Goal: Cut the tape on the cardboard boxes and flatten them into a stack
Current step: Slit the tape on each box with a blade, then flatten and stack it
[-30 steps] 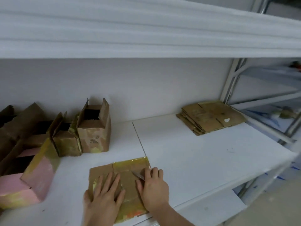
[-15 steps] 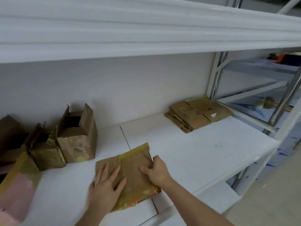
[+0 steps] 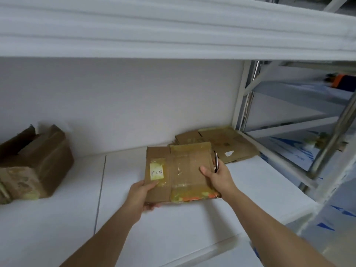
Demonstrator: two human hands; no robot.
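Flattened box held above the white shelf, just short of the flat stack. Left hand grips its near left corner; right hand pinches its right edge together with a metal blade. Open box far left.

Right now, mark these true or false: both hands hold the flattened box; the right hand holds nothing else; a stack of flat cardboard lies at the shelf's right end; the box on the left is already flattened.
1. Both hands hold the flattened box: true, the left hand at its near left corner, the right hand at its right edge.
2. The right hand holds nothing else: false, it also holds a blade.
3. A stack of flat cardboard lies at the shelf's right end: true.
4. The box on the left is flattened: false, it stands open.
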